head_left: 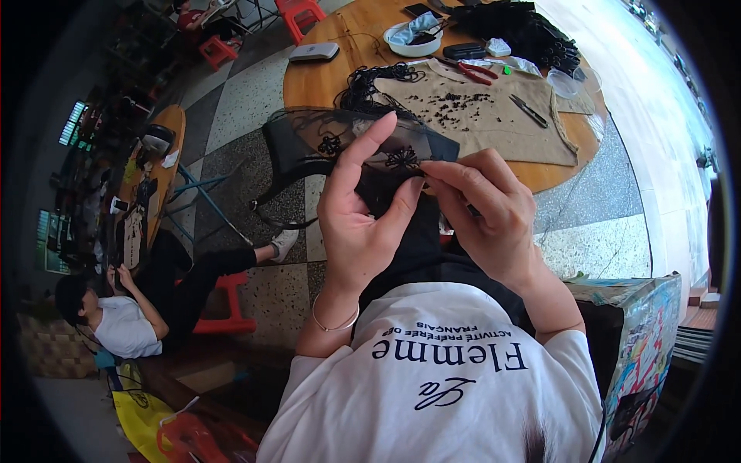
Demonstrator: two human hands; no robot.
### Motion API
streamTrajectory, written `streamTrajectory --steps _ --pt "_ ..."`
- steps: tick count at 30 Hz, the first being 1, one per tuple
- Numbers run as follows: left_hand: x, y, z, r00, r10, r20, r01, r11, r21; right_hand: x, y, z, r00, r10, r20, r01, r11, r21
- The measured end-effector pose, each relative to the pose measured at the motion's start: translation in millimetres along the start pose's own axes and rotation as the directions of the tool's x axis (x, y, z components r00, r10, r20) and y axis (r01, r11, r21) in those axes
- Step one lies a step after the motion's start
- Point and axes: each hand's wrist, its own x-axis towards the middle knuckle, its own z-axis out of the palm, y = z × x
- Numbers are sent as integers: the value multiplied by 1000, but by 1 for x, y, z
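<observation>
The sheer black fabric [442,147] is held up in front of the body, at the bench's near edge and above the lap. Its long axis runs crosswise, dropping slightly to the right. On it sit 2 dark flower-like motifs: the right motif [400,158], with loops fanned out from a centre, and the left motif [329,144], more bunched. The mesh is see-through, with a denser black patch at its right end.

The right motif lies just left of the fingertips of the right hand [492,207], making this the nearer of the 2 hands to its outer edge. Thumb and index finger there are pinched together; whether they grip mesh, thread or a bead is too small to tell. The left hand [356,220] has thumb and index finger spread wide, the index rising between the 2 motifs; its other fingers are hidden, so I cannot tell how they grip.

Beyond, on the round wooden bench [320,85], black cords [364,86] tangle toward the near left edge. A tan cloth [552,148] reaches the near right edge, carrying scattered black beads [457,108] and dark snips [529,110]. Red-handled pliers [478,74] lie at its far side. Near the far edge stands a white bowl [417,52].
</observation>
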Motion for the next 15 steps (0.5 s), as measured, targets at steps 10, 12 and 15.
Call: streamTrajectory --steps 10,12,15 --pt "16 5 -14 942 -226 248 219 974 57 -3 29 -6 988 77 137 -108 966 233" --pt "18 2 -18 905 -292 308 296 955 37 -5 34 -6 976 86 198 -141 950 278" --pt "20 1 -21 871 -331 363 344 939 29 -7 41 -6 975 39 221 -107 947 303"
